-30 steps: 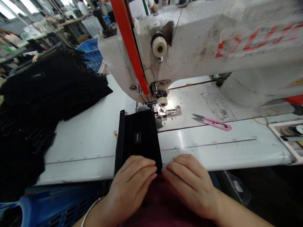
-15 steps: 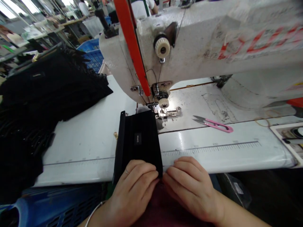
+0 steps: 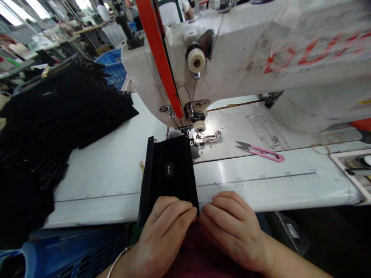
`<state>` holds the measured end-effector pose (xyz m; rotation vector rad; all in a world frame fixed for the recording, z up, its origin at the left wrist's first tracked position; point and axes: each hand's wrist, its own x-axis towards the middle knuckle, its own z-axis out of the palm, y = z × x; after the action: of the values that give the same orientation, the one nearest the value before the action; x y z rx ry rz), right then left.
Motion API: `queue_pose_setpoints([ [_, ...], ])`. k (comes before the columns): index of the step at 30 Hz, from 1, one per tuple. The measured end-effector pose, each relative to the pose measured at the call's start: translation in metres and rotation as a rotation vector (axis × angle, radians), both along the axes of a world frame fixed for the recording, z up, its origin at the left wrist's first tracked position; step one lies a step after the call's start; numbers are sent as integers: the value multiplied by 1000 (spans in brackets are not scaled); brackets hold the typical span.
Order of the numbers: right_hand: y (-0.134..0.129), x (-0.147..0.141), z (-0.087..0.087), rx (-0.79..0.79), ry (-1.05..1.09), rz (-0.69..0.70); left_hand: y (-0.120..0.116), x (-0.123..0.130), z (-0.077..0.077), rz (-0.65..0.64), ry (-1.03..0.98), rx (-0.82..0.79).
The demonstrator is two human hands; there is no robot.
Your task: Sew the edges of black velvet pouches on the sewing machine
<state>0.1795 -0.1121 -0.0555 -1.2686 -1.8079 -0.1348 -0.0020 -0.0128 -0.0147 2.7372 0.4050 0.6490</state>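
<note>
A black fabric piece (image 3: 180, 181) with a small label and a gold zip pull at its left side lies on the white sewing table, its far edge at the presser foot (image 3: 188, 133) of the sewing machine. My left hand (image 3: 166, 231) is closed over the near end, thumb and fingers pinching near the right corner. Close beside it, my right hand (image 3: 233, 227) is curled shut with its fingertips at that same near corner; what lies between them is mostly hidden. A ring and a bracelet show on my left hand and wrist.
Pink-handled thread snips (image 3: 261, 150) lie right of the needle area. A heap of black fabric pieces (image 3: 63, 104) covers the table's left side. Blue baskets stand below left (image 3: 75, 255) and behind (image 3: 113, 67). A ruler scale (image 3: 257, 180) runs along the front edge. A person (image 3: 174, 11) is beyond the machine.
The left fingertips have shifted slightly right and up at the fabric's near corner. The right hand and the fabric are almost where they were; the view has shifted slightly.
</note>
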Motion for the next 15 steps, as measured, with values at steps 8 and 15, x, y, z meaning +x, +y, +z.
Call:
queue_pose_setpoints([
  [8,1,-2,2,-22,28,-11,2,-11,-11,-70,71,138],
  [15,6,0,14,-33,99,-12,2,-2,-7,-13,17,119],
])
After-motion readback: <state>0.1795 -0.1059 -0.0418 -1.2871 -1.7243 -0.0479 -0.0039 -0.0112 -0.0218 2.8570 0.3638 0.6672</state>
